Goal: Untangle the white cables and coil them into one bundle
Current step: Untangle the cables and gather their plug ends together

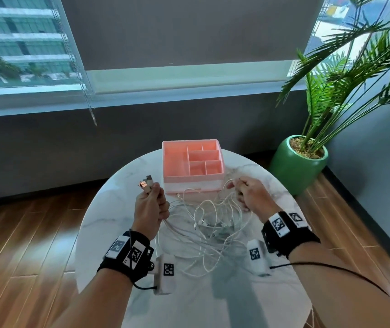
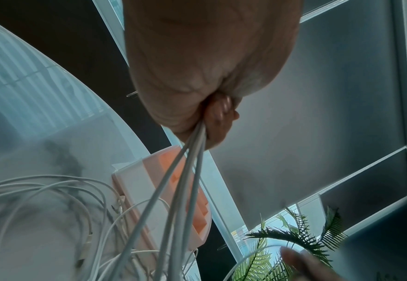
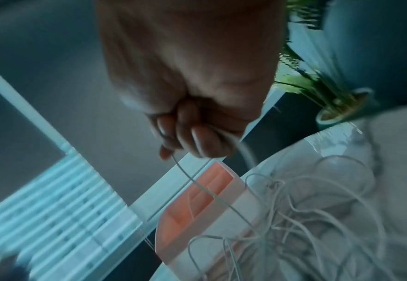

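Observation:
Several thin white cables (image 1: 209, 223) lie tangled in loose loops on the round marble table (image 1: 108, 216) between my hands. My left hand (image 1: 150, 204) grips a bunch of cable ends in its fist, with the USB plugs (image 1: 145, 183) sticking up above the thumb. In the left wrist view three strands (image 2: 187, 171) run taut from that fist (image 2: 212, 116) down to the heap. My right hand (image 1: 248, 192) is raised at the right of the tangle and pinches a single cable loop (image 3: 197, 182) in curled fingers (image 3: 197, 140).
A pink compartment organiser box (image 1: 192, 165) stands on the table just behind the cables. A potted palm in a green pot (image 1: 299, 165) stands on the wooden floor to the right. A window with blinds (image 1: 23, 43) lies beyond.

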`<act>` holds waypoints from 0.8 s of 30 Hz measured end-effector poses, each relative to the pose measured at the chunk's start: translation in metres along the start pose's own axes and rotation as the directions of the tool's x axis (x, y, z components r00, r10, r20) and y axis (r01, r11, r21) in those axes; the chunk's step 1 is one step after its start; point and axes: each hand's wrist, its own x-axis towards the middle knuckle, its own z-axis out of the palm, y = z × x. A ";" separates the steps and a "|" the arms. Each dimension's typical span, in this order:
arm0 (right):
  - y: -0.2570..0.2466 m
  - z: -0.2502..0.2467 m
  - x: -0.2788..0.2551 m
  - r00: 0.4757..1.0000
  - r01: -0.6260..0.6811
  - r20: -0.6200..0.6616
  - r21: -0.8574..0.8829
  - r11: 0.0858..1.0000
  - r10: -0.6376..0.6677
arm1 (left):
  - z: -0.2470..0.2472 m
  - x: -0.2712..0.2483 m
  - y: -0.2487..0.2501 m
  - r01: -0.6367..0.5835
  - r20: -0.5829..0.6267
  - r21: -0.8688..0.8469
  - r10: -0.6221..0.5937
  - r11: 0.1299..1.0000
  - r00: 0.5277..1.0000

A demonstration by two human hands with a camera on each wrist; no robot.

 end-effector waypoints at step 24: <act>0.039 0.037 -0.049 0.857 0.232 0.515 -0.409 0.882 0.013 | 0.019 -0.001 0.016 0.013 0.023 -0.069 -0.011 0.998 1.000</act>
